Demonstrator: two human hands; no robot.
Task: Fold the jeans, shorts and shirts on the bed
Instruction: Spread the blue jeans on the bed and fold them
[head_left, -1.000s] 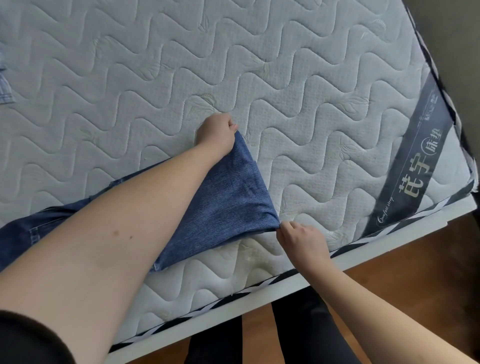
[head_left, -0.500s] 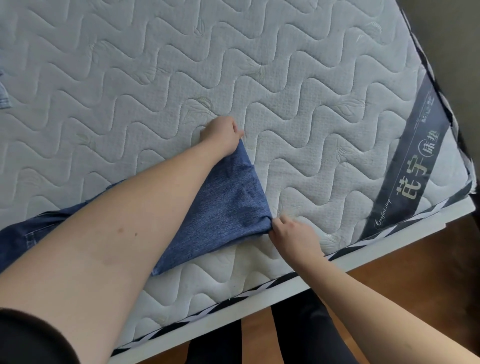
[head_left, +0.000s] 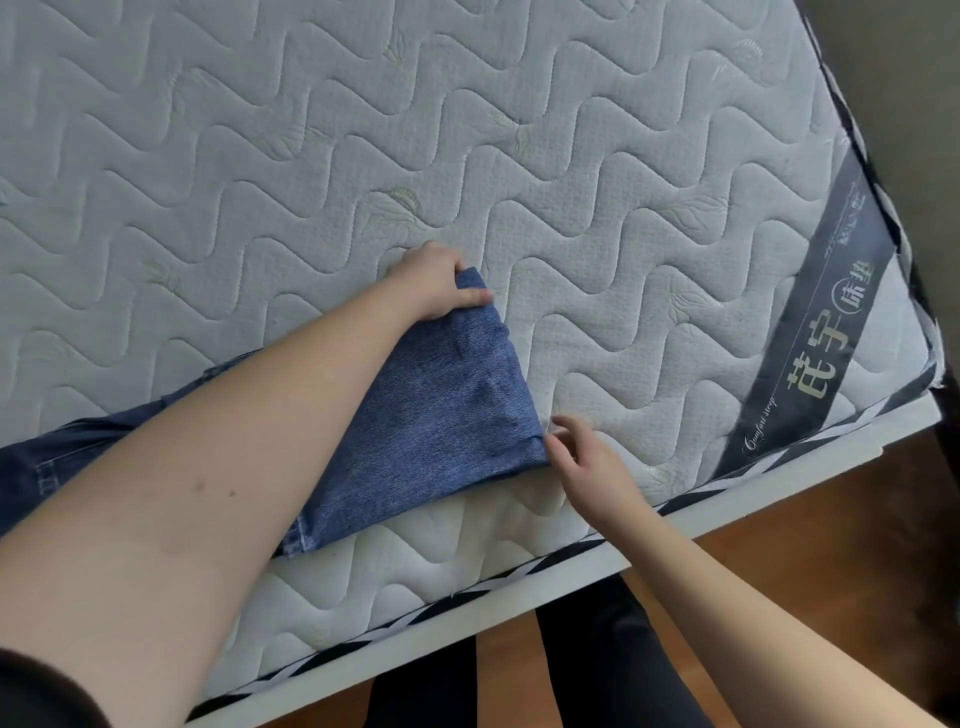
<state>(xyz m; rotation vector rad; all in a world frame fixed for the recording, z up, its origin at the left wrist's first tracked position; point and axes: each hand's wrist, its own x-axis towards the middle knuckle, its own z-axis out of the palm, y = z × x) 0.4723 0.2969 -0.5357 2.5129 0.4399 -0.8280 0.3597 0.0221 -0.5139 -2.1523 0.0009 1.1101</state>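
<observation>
A pair of blue jeans (head_left: 436, 421) lies on the white quilted mattress (head_left: 467, 156), one leg stretching right towards the near edge, the waist part at far left under my forearm. My left hand (head_left: 436, 283) grips the far corner of the leg's end, thumb on top of the cloth. Beside the near corner of that end hovers my right hand (head_left: 587, 457), fingers loosely spread, fingertips just off the denim and holding nothing.
The mattress's near edge and the white bed frame (head_left: 675, 525) run diagonally below the jeans. A dark label band (head_left: 810, 358) crosses the mattress's right corner. Wooden floor (head_left: 831, 530) and my dark trouser legs (head_left: 597, 649) show below.
My right hand has let go of the near corner of the jeans leg and opened beside it. My left hand keeps its grip on the far corner.
</observation>
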